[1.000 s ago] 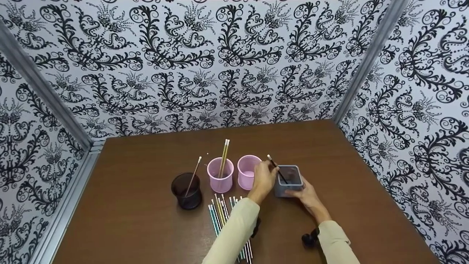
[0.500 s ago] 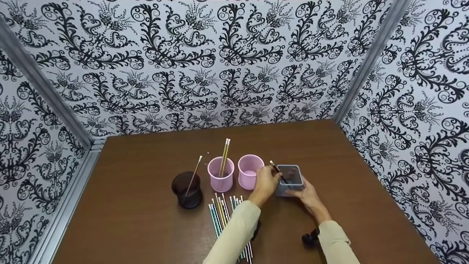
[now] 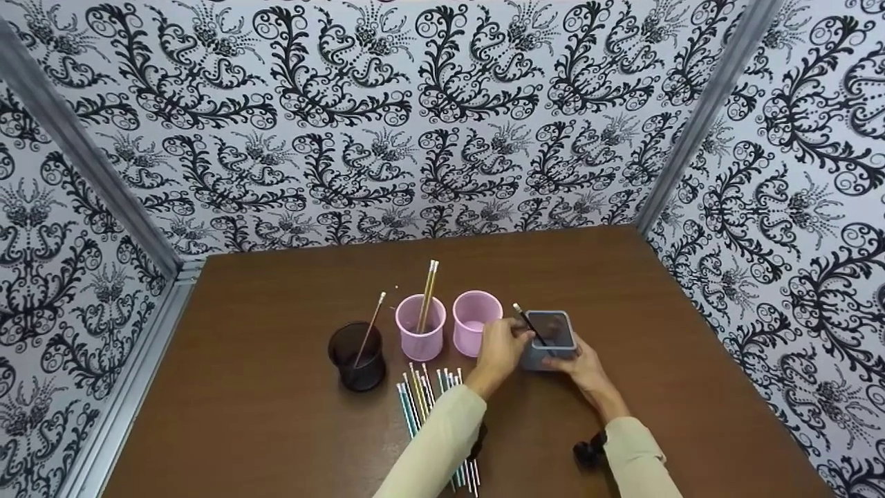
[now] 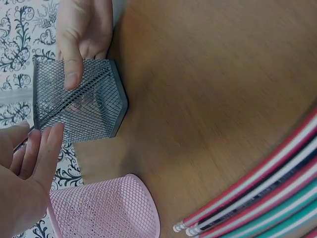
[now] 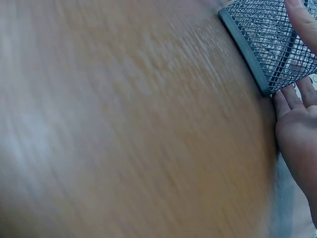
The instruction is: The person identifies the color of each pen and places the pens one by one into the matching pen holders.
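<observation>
Black white-tipped pencil [image 3: 527, 321]: sunk deeper into grey square mesh holder [image 3: 536, 359].
Left hand [image 3: 499, 348]: pinches pencil; release once bottomed.
Right hand [image 3: 584, 364]: grips holder; brace.

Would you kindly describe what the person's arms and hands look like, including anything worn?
The left sleeve and right sleeve are pale cream and look plain. The left hand and right hand wear no gloves. A small black device shows beside the right sleeve, and another black piece beside the left.

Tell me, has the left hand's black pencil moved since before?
Yes, down: the top of the black pencil was about level with the far rim of the nearest pink cup; now it's lower.
</observation>
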The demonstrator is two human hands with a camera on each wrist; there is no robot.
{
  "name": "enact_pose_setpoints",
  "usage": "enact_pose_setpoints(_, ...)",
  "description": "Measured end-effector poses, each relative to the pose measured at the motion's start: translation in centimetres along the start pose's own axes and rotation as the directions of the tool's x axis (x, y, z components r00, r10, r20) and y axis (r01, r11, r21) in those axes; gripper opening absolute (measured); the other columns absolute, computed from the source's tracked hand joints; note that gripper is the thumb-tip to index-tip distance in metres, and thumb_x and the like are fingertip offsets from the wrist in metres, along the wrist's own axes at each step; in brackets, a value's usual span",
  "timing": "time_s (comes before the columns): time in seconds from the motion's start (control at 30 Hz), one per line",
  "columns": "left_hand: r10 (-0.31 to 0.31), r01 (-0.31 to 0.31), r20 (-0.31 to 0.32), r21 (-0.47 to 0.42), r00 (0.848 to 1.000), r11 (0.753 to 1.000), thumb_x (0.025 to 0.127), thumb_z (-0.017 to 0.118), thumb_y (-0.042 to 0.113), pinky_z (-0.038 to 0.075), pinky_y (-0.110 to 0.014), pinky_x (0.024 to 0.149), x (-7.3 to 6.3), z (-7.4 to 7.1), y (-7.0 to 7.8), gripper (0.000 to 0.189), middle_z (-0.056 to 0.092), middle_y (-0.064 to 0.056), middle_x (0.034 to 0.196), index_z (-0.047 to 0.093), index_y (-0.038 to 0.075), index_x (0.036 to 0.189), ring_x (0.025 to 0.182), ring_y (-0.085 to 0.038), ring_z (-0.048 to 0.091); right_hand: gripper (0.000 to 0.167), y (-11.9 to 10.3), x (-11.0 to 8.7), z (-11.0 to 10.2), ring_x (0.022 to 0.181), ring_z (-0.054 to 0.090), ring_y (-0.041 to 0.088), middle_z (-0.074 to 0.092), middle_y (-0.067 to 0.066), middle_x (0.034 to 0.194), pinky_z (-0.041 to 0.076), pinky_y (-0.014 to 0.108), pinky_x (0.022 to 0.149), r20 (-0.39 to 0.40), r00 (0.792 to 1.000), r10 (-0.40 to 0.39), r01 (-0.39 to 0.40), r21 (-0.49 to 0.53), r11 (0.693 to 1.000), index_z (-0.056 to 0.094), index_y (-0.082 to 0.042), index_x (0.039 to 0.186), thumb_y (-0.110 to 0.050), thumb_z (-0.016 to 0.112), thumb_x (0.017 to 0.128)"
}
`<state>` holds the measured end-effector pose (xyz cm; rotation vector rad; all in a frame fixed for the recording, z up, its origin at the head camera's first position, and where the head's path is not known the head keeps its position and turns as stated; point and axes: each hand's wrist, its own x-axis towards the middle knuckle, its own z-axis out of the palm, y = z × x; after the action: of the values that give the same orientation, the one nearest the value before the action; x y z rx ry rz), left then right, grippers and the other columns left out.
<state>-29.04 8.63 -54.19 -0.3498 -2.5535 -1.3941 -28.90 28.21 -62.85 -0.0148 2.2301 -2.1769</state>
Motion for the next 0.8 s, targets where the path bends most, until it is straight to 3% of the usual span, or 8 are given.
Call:
enact_pose_setpoints(0.23,0.018,-0.019,-0.013,-0.066,1.0,0.998,0.085,0.077,0.011,0.05,-0.015,0.061,-1.1,-0.8,-0.4,0.01,0.077,-0.006,0.079,0.078,0.003,0.091,0.067,-0.007,0.068,0.078,0.0,-0.1,0.1,0.1,0.065,0.002,0.068,-0.006,0.115,0.057,0.024,0.084,-0.042,0.999,0.012,-0.013,-0.001,1.0,0.042,0.006,0.147,0.009,0.077,0.078)
enact_pose_setpoints(0.43,-0.002,0.002,-0.029,-0.013,1.0,1.0,0.085,0.078,0.014,0.051,-0.02,0.063,-2.8,-1.4,-1.4,0.013,0.075,-0.002,0.077,0.074,0.008,0.096,0.068,-0.008,0.066,0.082,-0.4,-0.1,0.0,0.11,0.059,-0.001,0.056,0.014,0.142,0.048,0.015,0.092,-0.058,0.997,0.051,-0.056,-0.088,0.994,0.042,-0.003,0.15,0.001,0.081,0.077)
enact_pose_setpoints(0.53,0.002,-0.002,-0.045,0.015,0.999,1.0,0.085,0.078,0.015,0.052,-0.023,0.065,-3.5,-1.7,-1.9,0.014,0.074,-0.001,0.077,0.072,0.01,0.097,0.07,-0.01,0.068,0.086,-0.7,-0.2,-0.1,0.127,0.051,0.008,0.044,0.019,0.154,0.042,0.009,0.095,-0.049,0.996,0.078,-0.083,-0.102,0.991,0.037,-0.005,0.153,-0.001,0.081,0.079)
enact_pose_setpoints(0.63,0.004,-0.005,-0.079,-0.014,0.997,1.0,0.085,0.077,0.013,0.054,-0.025,0.067,-4.3,-2.4,-2.4,0.013,0.075,-0.002,0.078,0.071,0.008,0.096,0.071,-0.012,0.069,0.092,-1.0,-0.7,-0.1,0.145,0.035,0.02,0.033,0.019,0.161,0.038,0.005,0.096,-0.012,0.996,0.091,-0.091,-0.075,0.993,0.028,-0.003,0.156,0.002,0.079,0.08)
enact_pose_setpoints(0.73,0.0,-0.007,-0.122,-0.06,0.992,0.998,0.085,0.077,0.011,0.055,-0.024,0.067,-5.4,-3.5,-3.2,0.012,0.074,-0.004,0.077,0.069,0.006,0.092,0.07,-0.013,0.069,0.094,-1.3,-1.3,0.0,0.151,0.025,0.03,0.027,0.024,0.162,0.041,0.007,0.097,0.024,0.995,0.1,-0.099,-0.025,0.995,0.019,0.003,0.157,0.008,0.074,0.081)
enact_pose_setpoints(0.8,-0.019,0.003,-0.133,-0.116,0.991,0.993,0.085,0.076,0.009,0.055,-0.023,0.066,-6.3,-4.4,-3.8,0.012,0.074,-0.006,0.078,0.068,0.004,0.091,0.069,-0.013,0.068,0.091,-1.7,-1.9,0.1,0.151,0.026,0.037,0.028,0.029,0.16,0.043,0.009,0.096,0.008,0.993,0.12,-0.119,-0.045,0.992,0.018,0.007,0.155,0.008,0.072,0.082)
